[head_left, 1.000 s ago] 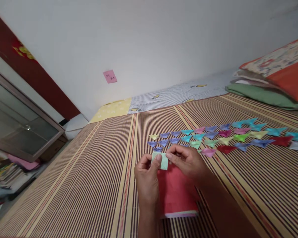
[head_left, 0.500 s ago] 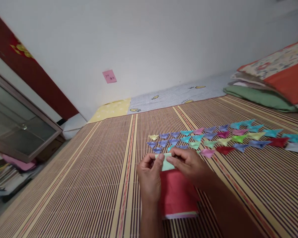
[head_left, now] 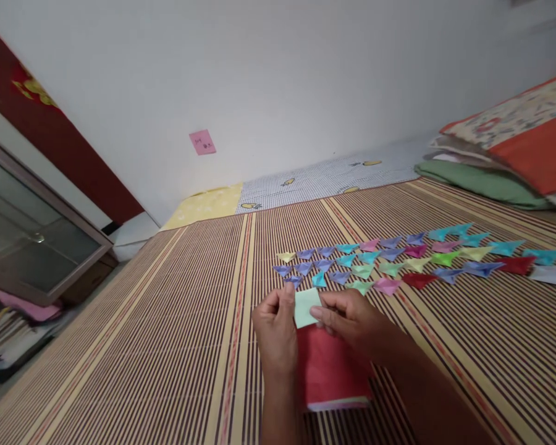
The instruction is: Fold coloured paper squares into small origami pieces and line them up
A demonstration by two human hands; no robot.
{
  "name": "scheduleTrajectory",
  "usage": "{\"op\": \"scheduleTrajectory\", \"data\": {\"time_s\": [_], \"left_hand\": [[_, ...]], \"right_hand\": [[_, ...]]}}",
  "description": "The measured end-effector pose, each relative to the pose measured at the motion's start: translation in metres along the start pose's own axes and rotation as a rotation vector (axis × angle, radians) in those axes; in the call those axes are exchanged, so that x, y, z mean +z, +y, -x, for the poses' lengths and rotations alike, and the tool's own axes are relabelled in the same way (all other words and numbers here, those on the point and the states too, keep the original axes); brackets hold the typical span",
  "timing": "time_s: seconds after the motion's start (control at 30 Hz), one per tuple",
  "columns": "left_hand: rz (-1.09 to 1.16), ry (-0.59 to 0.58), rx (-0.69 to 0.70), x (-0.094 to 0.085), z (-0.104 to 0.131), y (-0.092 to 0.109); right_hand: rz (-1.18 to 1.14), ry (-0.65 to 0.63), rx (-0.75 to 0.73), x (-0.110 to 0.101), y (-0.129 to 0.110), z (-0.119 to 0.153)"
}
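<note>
The left hand [head_left: 277,324] and right hand [head_left: 354,314] each had a pinched grip on opposite sides of 1 pale green paper square [head_left: 304,309], by the far edge of a red-topped paper stack [head_left: 333,364] on the striped mat [head_left: 167,346].

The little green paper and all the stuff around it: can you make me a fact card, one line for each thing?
Paper: pale green paper, between both hands
Left hand: at the paper's left edge; its grip is unclear
Right hand: pinches the right side, thumb in front
Near the hands: red sheet, paler sheets peeking out underneath
Floor covering: striped mat
Beyond the hands: rows of colourful folded papers
Wall: pink note, writing too small to read
</note>
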State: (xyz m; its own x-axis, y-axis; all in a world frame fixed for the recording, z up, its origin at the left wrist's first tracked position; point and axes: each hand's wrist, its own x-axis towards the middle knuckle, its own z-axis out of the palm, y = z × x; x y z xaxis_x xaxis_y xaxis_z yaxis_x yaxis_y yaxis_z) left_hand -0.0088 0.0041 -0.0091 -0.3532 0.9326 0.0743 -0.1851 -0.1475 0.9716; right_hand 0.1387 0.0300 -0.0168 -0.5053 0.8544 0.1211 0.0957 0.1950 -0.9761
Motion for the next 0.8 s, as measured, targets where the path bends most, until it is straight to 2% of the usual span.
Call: {"op": "scheduleTrajectory", "data": {"time_s": [0.23,0.4,0.57,0.7,0.8], "left_hand": [[0.015,-0.145,-0.051,-0.009,-0.003,0.003],[0.018,-0.111,-0.010,-0.007,-0.001,0.002],[-0.023,-0.109,0.009,-0.011,-0.002,0.000],[-0.162,-0.272,0.001,-0.016,-0.001,0.003],[-0.229,-0.323,-0.003,-0.013,0.001,0.000]], "right_hand": [[0.021,0.006,-0.048,-0.002,0.004,-0.004],[0.013,0.014,-0.026,0.000,0.001,-0.003],[-0.022,-0.125,0.027,-0.010,0.003,0.000],[-0.106,0.076,-0.017,-0.016,0.006,-0.004],[-0.129,0.111,0.024,-0.013,0.006,-0.005]]}}
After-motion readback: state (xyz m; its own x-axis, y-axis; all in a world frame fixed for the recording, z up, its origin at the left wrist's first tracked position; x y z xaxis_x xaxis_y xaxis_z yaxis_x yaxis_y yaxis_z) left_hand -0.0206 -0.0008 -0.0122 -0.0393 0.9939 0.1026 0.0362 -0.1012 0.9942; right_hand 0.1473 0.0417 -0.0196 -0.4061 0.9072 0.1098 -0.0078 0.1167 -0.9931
